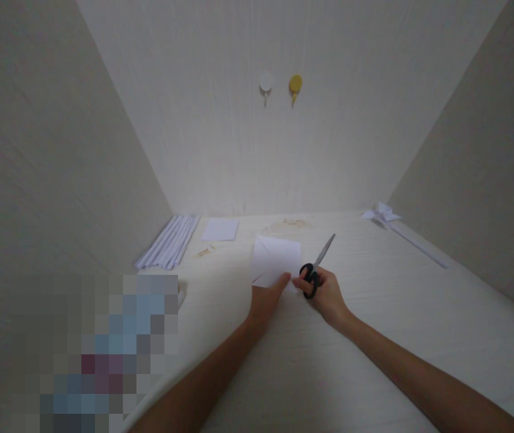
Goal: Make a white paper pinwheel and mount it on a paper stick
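Note:
My left hand (266, 298) pinches the near edge of a folded white sheet of paper (277, 257) that lies on the pale table (374, 337). My right hand (327, 293) is closed around the black handles of a pair of scissors (316, 269). The blades are closed and point up and away to the right, just beside the paper's right edge. Both forearms reach in from the bottom of the view.
A bundle of rolled white paper strips (168, 242) lies at the far left, a small white sheet (219, 229) beside it. A white paper bow with a long strip (386, 214) sits at the far right. Two round hooks (266, 83) hang on the back wall. Walls close in on both sides.

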`<control>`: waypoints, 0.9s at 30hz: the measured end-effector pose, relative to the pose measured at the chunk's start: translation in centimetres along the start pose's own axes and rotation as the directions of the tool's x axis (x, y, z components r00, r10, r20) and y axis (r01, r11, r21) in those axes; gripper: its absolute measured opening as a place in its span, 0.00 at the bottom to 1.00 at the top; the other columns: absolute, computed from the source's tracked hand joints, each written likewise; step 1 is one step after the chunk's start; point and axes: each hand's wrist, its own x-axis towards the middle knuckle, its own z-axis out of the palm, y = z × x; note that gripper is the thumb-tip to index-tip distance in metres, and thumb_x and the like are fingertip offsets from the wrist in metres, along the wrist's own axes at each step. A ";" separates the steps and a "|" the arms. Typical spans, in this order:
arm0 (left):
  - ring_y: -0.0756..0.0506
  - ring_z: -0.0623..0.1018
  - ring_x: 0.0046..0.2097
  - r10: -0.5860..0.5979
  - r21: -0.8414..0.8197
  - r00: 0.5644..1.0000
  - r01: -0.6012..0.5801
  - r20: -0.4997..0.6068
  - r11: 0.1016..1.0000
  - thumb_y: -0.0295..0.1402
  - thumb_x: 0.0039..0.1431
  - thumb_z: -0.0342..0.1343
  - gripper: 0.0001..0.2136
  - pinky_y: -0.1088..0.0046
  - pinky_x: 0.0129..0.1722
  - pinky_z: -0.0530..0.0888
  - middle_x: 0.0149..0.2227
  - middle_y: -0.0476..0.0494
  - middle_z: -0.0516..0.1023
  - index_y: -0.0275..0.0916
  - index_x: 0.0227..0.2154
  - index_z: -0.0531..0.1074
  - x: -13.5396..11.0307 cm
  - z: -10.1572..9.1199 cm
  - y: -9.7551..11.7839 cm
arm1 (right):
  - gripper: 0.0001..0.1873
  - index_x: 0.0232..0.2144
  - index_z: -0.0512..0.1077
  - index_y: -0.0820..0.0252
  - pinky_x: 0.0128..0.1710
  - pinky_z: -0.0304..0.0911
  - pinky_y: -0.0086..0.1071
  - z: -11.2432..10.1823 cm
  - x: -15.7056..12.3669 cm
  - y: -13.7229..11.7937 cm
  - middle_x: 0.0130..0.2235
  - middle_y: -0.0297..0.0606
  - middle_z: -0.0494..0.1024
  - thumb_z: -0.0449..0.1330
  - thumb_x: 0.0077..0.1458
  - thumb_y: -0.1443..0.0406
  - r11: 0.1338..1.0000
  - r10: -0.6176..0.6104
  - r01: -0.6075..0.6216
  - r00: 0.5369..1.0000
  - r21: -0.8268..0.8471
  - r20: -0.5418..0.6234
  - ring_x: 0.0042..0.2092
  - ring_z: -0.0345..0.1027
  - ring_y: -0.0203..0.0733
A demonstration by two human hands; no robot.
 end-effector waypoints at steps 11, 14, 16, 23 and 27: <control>0.44 0.74 0.42 -0.021 -0.065 0.992 0.013 -0.125 0.998 0.32 0.39 0.60 0.10 0.66 0.49 0.64 0.37 0.40 0.76 0.36 0.29 0.72 2.0 -1.2 -0.8 | 0.13 0.20 0.64 0.62 0.20 0.49 0.25 -0.4 0.3 -0.3 0.18 0.29 0.66 0.63 0.36 0.60 0.994 0.095 -0.088 0.988 -0.066 0.118 0.20 0.55 0.29; 0.43 0.74 0.40 -0.010 -0.138 0.987 -0.012 -0.161 0.990 0.34 0.40 0.59 0.09 0.66 0.44 0.68 0.32 0.42 0.77 0.36 0.26 0.71 3.1 -1.8 -1.3 | 0.15 0.23 0.63 0.62 0.19 0.48 0.25 -0.8 0.2 -0.9 0.19 0.30 0.66 0.62 0.38 0.57 0.984 0.162 -0.138 0.957 -0.113 0.241 0.20 0.55 0.29; 0.44 0.76 0.36 -0.034 -0.217 0.993 0.008 -0.117 0.976 0.35 0.43 0.56 0.08 0.67 0.39 0.70 0.29 0.43 0.76 0.35 0.25 0.70 3.6 -2.1 -1.3 | 0.16 0.23 0.63 0.62 0.19 0.48 0.25 -1.2 0.1 -1.2 0.20 0.30 0.65 0.59 0.40 0.55 0.979 0.166 -0.116 0.932 -0.170 0.323 0.20 0.54 0.29; 0.49 0.75 0.24 -0.014 -0.366 0.999 0.001 -0.033 0.931 0.35 0.46 0.53 0.08 0.74 0.26 0.71 0.22 0.47 0.74 0.33 0.23 0.69 3.9 -2.5 -0.8 | 0.20 0.14 0.56 0.60 0.16 0.42 0.25 -1.9 -0.2 -1.4 0.14 0.26 0.56 0.55 0.45 0.54 0.886 0.234 0.035 0.827 -0.462 0.511 0.17 0.47 0.28; 0.48 0.75 0.24 -0.048 -0.362 0.999 0.044 -0.002 0.931 0.34 0.45 0.54 0.09 0.75 0.23 0.70 0.22 0.47 0.74 0.33 0.27 0.68 3.7 -2.4 -0.6 | 0.22 0.12 0.53 0.60 0.16 0.40 0.25 -2.0 -0.1 -1.3 0.14 0.25 0.53 0.56 0.45 0.54 0.843 0.250 0.067 0.829 -0.534 0.499 0.17 0.44 0.27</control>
